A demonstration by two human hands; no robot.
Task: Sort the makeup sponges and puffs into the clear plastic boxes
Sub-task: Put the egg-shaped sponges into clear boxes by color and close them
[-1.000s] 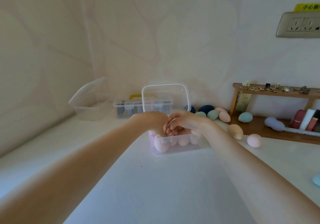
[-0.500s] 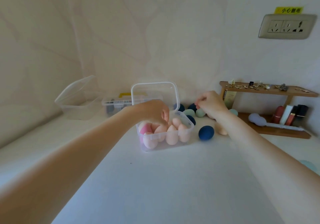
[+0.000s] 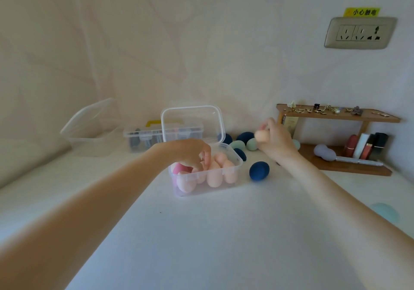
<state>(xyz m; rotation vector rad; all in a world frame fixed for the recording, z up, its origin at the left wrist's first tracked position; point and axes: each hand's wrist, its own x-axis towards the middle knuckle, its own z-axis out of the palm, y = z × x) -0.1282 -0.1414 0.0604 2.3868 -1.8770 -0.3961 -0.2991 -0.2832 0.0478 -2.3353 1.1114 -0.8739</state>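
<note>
A clear plastic box (image 3: pixel 233 173) with its lid up stands mid-table and holds several peach and pink sponges (image 3: pixel 214 178). My left hand (image 3: pixel 193 154) is over the box, fingers curled down among the sponges; whether it grips one is hidden. My right hand (image 3: pixel 276 140) is raised to the right of the box and holds a peach sponge (image 3: pixel 261 136) in its fingers. A dark blue sponge (image 3: pixel 259 171) lies right of the box. More dark blue and pale green sponges (image 3: pixel 238 145) lie behind it.
An empty clear box (image 3: pixel 94 139) with raised lid stands at the far left, a compartmented clear case (image 3: pixel 143 138) beside it. A wooden shelf (image 3: pixel 336 119) with trinkets, lipsticks and a lilac sponge (image 3: pixel 324 151) is at the right. A pale blue sponge (image 3: pixel 385 211) lies near right.
My right hand left the box, reached to the sponges at the back right and now lifts a peach sponge. My left hand stays over the box.
</note>
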